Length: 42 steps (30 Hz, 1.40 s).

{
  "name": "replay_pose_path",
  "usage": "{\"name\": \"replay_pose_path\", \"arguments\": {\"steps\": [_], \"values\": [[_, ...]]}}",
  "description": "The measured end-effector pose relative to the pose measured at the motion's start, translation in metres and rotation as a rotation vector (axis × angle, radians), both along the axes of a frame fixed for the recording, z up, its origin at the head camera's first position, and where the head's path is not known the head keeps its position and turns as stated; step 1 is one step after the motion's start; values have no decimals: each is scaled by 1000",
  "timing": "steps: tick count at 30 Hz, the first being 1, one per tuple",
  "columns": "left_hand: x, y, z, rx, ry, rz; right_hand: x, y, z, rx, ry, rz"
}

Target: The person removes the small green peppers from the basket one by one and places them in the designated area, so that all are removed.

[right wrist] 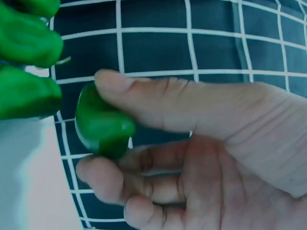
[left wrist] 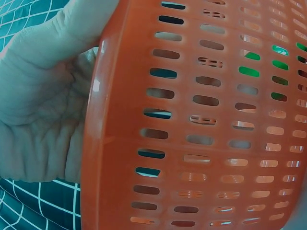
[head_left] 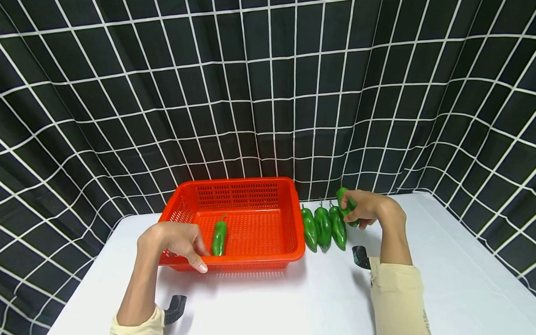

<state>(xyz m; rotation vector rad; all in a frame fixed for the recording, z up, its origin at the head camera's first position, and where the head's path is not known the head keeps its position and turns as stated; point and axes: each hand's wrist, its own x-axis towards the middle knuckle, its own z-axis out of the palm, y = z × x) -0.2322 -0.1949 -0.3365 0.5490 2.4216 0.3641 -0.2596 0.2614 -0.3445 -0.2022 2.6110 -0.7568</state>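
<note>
Fingers and thumb of your right hand (head_left: 364, 208) pinch a green pepper (head_left: 347, 204), lifted just at 2 o'clock of the three peppers (head_left: 323, 228) lying in a row on the white table (head_left: 446, 272). Your left hand (head_left: 177, 240) grips the front rim of the orange basket (head_left: 247, 258), where one pepper (head_left: 219, 237) lies inside.

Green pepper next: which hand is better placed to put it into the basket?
Right, most likely. The right hand already pinches a green pepper between thumb and fingers, just right of the orange basket. The left hand grips the basket's front rim, seemingly steadying it.
</note>
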Motion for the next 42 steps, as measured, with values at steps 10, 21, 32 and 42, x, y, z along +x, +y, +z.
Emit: {"name": "replay_pose_path", "arguments": {"steps": [10, 21, 32, 42], "values": [[0, 0, 0, 6, 4, 3, -3, 15, -17, -37, -105, -90], [0, 0, -1, 9, 3, 7, -10, 17, -32, 19, -181, -226], [0, 1, -1, 7, -10, 15, -14, 19, -40, 62, -186, -255], [1, 1, 0, 9, 0, 15, -15, 22, -38, 61, -184, -238]]}}
